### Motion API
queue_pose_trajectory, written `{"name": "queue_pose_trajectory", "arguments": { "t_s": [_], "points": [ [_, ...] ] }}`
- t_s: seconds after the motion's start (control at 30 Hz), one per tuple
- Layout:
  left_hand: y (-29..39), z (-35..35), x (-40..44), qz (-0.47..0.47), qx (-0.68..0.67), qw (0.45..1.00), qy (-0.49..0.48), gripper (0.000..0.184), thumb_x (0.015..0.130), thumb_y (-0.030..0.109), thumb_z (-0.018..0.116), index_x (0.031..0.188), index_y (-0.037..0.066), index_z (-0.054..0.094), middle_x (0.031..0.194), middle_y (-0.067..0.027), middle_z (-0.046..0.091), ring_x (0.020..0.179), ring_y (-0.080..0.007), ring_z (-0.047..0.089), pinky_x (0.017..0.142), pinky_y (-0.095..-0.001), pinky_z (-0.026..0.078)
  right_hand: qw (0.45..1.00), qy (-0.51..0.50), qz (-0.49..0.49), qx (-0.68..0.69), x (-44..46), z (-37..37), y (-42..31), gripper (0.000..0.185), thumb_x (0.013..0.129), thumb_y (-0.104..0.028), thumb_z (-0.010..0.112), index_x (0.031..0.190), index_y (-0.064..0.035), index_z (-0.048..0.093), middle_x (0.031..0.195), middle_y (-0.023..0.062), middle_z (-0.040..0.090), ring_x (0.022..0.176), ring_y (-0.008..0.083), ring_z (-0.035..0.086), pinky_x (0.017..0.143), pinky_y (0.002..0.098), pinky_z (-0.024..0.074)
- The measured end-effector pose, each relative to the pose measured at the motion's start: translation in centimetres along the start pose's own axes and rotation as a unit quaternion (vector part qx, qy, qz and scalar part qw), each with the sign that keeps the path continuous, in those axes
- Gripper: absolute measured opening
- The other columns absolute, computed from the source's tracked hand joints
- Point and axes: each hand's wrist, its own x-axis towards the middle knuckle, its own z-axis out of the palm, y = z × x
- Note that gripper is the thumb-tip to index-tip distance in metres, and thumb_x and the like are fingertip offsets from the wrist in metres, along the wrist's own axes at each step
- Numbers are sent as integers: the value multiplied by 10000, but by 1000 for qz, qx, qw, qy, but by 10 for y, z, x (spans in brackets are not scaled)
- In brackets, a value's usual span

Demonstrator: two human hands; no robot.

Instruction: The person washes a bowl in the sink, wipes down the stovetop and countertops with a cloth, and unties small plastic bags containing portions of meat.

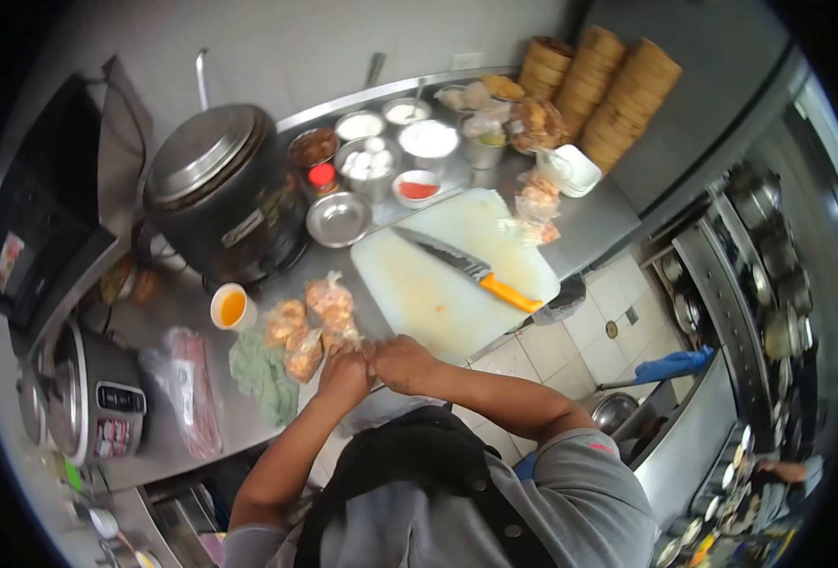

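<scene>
Both of my hands are together at the counter's front edge. My left hand (346, 372) is closed, with its fingers pinched at the near end of a clear plastic bag of orange-pink food (335, 317). Pressed up against it, my right hand (404, 363) is also closed at the same end of the bag. My fingers hide the exact grip. Two similar filled bags, one upper (286, 322) and one lower (303, 357), lie just left of it. To the right, a yellow-handled knife (466, 268) rests on a white cutting board (400, 289).
A green cloth (264, 376), a cup of orange liquid (233, 308) and a wrapped pinkish package (192, 393) lie left. Behind stand a large black cooker (225, 204), a metal bowl (339, 220) and several ingredient containers. Bamboo steamers (630, 99) are stacked at the back right.
</scene>
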Motion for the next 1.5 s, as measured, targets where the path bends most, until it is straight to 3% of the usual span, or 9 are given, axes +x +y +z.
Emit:
{"name": "queue_pose_trajectory", "arguments": {
  "t_s": [0.27, 0.33, 0.53, 0.67, 0.73, 0.77, 0.83, 0.93, 1.5],
  "points": [
    [19, -46, 29, 83, -218, 972, 12, 133, 749, 124, 715, 842, 37, 676, 894, -83, 580, 910, -277, 532, 811, -367, 422, 925, 209, -190, 253, -35, 25, 90, 205, 866, -183, 488, 750, -23, 541, 723, 109, 573, 639, 269, 553, 602, 363, 460],
    [20, -39, 47, 71, -230, 970, 20, 111, 755, 91, 707, 833, 22, 671, 861, -83, 560, 825, -232, 555, 735, -335, 443, 692, -30, 139, 708, -49, -13, 89, 197, 853, -184, 493, 734, -34, 539, 681, 83, 542, 563, 214, 512, 541, 339, 430],
    [66, -27, 124, -107, -481, 859, 140, 60, 803, -7, 622, 861, -23, 623, 773, -27, 575, 652, -78, 544, 611, -218, 447, 527, 126, 174, 822, -78, -71, 38, 166, 875, -197, 498, 889, -38, 547, 734, 77, 562, 571, 164, 529, 543, 267, 432],
    [127, -86, 104, -27, -668, 740, 67, 41, 820, 35, 613, 831, -4, 614, 766, -47, 597, 702, -110, 561, 615, -248, 450, 403, 169, 50, 898, -64, -52, 38, 246, 877, -170, 565, 1078, -34, 521, 858, 90, 623, 672, 162, 601, 583, 256, 462],
    [117, -104, 106, 259, -460, 842, 111, 77, 810, 78, 633, 806, 4, 613, 805, -73, 597, 776, -153, 568, 663, -276, 443, 348, 102, -70, 929, -48, -43, 62, 275, 841, -139, 624, 1091, -33, 578, 883, 74, 644, 715, 134, 614, 596, 275, 475],
    [113, -112, 99, 234, -439, 863, 89, 89, 802, 91, 644, 788, 9, 611, 829, -85, 596, 801, -171, 568, 691, -288, 439, 349, 116, -71, 927, -46, -53, 66, 275, 841, -139, 624, 1091, -33, 578, 883, 74, 644, 715, 134, 614, 596, 275, 475],
    [92, -111, 83, 223, -418, 879, 59, 103, 793, 104, 654, 769, 14, 610, 853, -98, 594, 826, -189, 567, 719, -301, 436, 739, 152, -45, 654, -48, -82, 67, 242, 848, -147, 605, 1055, -25, 641, 861, 69, 647, 701, 90, 590, 601, 288, 480],
    [49, -76, 58, 150, -419, 893, 71, 89, 812, 86, 636, 807, 7, 597, 899, -84, 595, 815, -172, 566, 751, -280, 437, 899, 152, 49, 408, -42, -109, 43, 183, 844, -137, 571, 935, -17, 675, 819, 97, 639, 706, 166, 611, 640, 354, 492],
    [-34, -9, -23, -280, -755, 560, 196, 339, 937, 97, 433, 1273, 54, 431, 1223, -104, 508, 1056, -218, 550, 899, -338, 464, 935, 341, -11, 96, 29, -2, -54, 243, 727, -172, 591, 845, 36, 635, 948, 121, 573, 961, 279, 511, 894, 360, 379]
  ]
}}
